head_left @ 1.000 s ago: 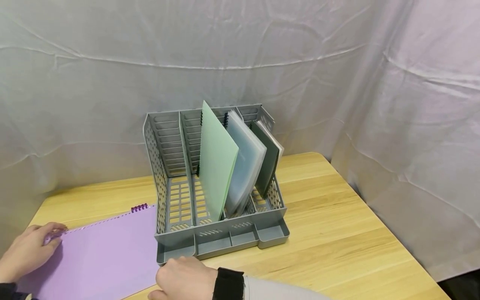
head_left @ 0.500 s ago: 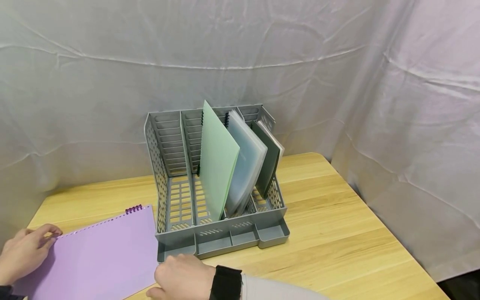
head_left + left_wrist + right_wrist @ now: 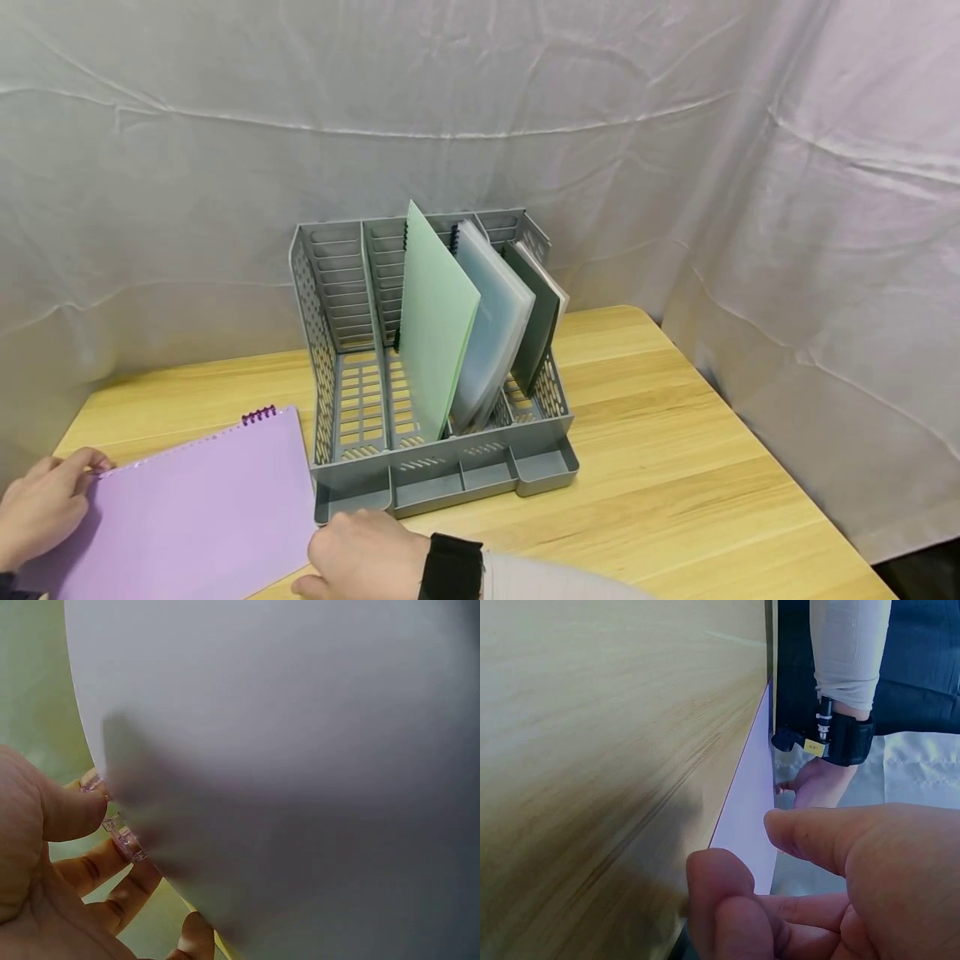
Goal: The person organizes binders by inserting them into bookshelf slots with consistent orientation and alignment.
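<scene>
A purple ring-bound notebook [image 3: 195,508] lies on the table to the left of the grey desk file rack [image 3: 442,458]. My left hand [image 3: 45,504] pinches its far left edge. In the left wrist view the thumb and fingertips hold the clear pinkish rings [image 3: 124,836], with the cover [image 3: 277,712] filling most of the picture. My right hand [image 3: 367,550] is by the rack's front left corner, near the notebook's right edge. Its fingers are loosely bent with nothing visible between them and the thumb; whether they touch the rack is hidden.
In the rack a light green notebook [image 3: 435,333], a clear-covered blue one [image 3: 483,317] and a dark green one [image 3: 532,317] stand leaning. The two left slots show bare grid. Small trays [image 3: 431,492] line its front. A grey curtain [image 3: 450,108] hangs behind the wooden table [image 3: 675,467].
The purple notebook has slid a little to the left, its right edge drawing slightly away from the rack. My left hand moves left with it; the right hand has barely moved.
</scene>
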Available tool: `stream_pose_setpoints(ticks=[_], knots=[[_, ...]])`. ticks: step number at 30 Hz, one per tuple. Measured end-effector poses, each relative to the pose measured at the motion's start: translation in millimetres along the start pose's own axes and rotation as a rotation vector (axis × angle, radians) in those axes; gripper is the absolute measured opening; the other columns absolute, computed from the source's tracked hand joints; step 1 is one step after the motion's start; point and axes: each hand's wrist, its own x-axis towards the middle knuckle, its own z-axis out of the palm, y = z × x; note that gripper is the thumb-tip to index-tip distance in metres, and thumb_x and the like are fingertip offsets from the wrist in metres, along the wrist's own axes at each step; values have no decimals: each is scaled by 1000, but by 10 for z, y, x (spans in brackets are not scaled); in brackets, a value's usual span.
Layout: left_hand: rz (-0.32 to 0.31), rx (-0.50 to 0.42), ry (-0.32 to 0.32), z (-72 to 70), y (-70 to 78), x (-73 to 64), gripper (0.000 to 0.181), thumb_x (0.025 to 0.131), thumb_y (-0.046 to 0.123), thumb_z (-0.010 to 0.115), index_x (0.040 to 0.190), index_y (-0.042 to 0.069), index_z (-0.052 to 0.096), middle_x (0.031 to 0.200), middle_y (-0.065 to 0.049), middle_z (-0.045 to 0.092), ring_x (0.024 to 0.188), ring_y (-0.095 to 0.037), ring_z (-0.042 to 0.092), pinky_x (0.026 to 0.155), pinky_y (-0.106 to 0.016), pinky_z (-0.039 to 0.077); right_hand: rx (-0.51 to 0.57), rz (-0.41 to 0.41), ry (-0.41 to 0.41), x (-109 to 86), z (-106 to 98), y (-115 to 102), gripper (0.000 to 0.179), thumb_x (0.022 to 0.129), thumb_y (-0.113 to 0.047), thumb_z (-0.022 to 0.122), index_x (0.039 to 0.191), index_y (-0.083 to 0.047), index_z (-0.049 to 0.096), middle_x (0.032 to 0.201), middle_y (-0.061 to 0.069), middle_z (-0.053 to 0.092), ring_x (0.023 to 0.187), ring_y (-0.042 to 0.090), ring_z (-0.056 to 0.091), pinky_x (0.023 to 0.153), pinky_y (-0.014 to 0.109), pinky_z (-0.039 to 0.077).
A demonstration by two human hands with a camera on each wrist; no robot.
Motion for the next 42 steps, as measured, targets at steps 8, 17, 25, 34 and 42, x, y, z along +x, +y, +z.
stream_pose_setpoints(ticks=[8,17,25,34,42], knots=[[21,-16,22,-37,-1,-20,18,89,-12,54,96,2,63,89,-37,64,92,-58,60,63,-63,44,47,13,-32,3,8,-10,57,111,-39,56,59,-19,47,54,-10,41,52,2,49,52,19,41],[21,-30,60,-50,-16,-70,17,90,-13,54,92,3,60,85,-31,63,88,-55,59,59,-54,43,31,-8,-131,198,253,78,48,113,-48,51,120,-8,76,108,-6,77,88,3,72,73,17,53],[24,-47,116,128,-303,-75,27,93,-11,55,91,16,60,84,-23,64,83,-24,62,62,-44,40,130,80,-189,265,251,55,41,111,-50,55,93,-17,72,97,-8,67,79,3,66,71,18,50],[33,-67,128,94,-291,-99,30,90,-13,54,91,16,60,82,-22,64,78,-24,59,63,-36,36,233,135,-144,147,108,-62,47,110,-50,56,81,-14,69,72,-9,58,63,2,57,60,18,47],[-8,-43,102,19,-174,-160,19,87,-13,51,93,2,60,84,-34,63,83,-50,60,67,-51,41,375,116,-39,85,70,-80,35,106,-41,63,85,-15,74,101,-21,71,89,-13,61,76,8,47]])
